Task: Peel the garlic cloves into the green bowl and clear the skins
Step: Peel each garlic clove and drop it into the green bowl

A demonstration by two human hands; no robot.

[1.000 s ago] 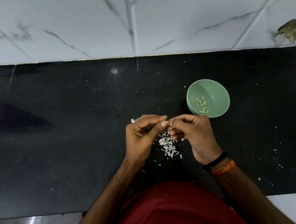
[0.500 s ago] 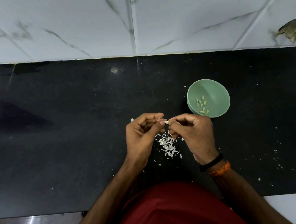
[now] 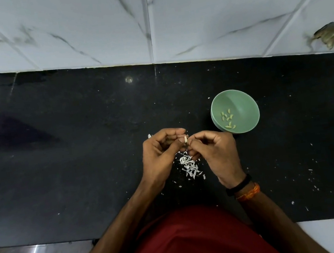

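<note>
A small pale garlic clove (image 3: 185,139) is pinched between left hand (image 3: 160,151) and right hand (image 3: 214,152) near the black table's middle, several peeled cloves (image 3: 227,119) lie in the round green bowl (image 3: 243,99), white skins (image 3: 189,166) remain uncleared

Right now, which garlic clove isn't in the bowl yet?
The pale clove pinched between the left hand and right hand, above the skins. The other cloves all lie inside the green bowl.

On the table (image 3: 81,159), the bowl (image 3: 241,100) with cloves (image 3: 227,118) in it sits right of both hands (image 3: 161,154); the skins (image 3: 189,166) lie nearer, between the hands.
</note>
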